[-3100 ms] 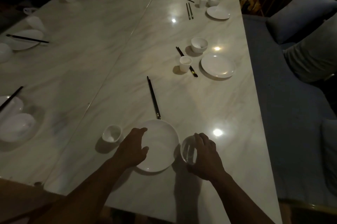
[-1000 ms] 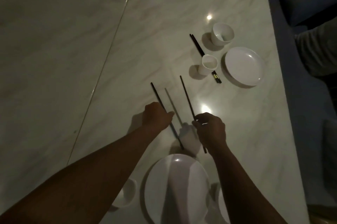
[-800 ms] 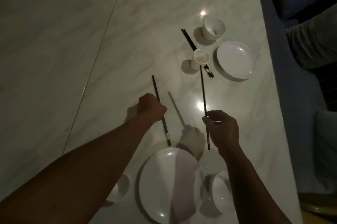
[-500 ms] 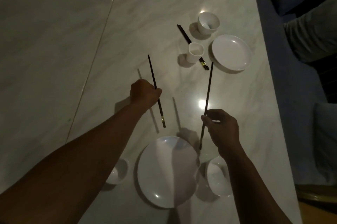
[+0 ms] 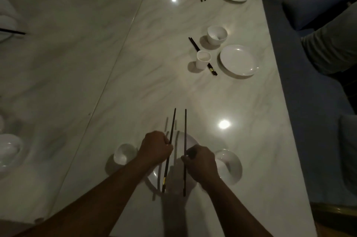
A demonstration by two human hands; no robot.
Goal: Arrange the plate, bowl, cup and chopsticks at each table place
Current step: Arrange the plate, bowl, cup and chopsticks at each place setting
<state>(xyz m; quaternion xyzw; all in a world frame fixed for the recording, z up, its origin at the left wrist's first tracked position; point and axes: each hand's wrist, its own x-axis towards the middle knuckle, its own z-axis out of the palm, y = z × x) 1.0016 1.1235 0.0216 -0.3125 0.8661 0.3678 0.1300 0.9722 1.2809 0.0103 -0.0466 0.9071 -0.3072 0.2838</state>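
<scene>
My left hand (image 5: pixel 155 147) grips one dark chopstick (image 5: pixel 172 124) and my right hand (image 5: pixel 201 163) pinches the other chopstick (image 5: pixel 185 126). Both sticks hang nearly parallel, close together, above the white plate (image 5: pixel 188 140), which my hands and arms mostly hide. A small white cup (image 5: pixel 123 153) stands left of the plate and a white bowl (image 5: pixel 229 165) right of it, all on the pale marble table (image 5: pixel 193 97).
Farther along the right side lies another place: a plate (image 5: pixel 238 60), a bowl (image 5: pixel 216 34), a cup (image 5: pixel 202 59) and chopsticks (image 5: pixel 193 43). More settings sit at the far end and the left edge. A blue bench (image 5: pixel 313 101) with cushions runs beside the table's right edge.
Both hands have drawn the two chopsticks back over the plate and brought them close together, nearly parallel; half a second ago they were apart and beyond the plate.
</scene>
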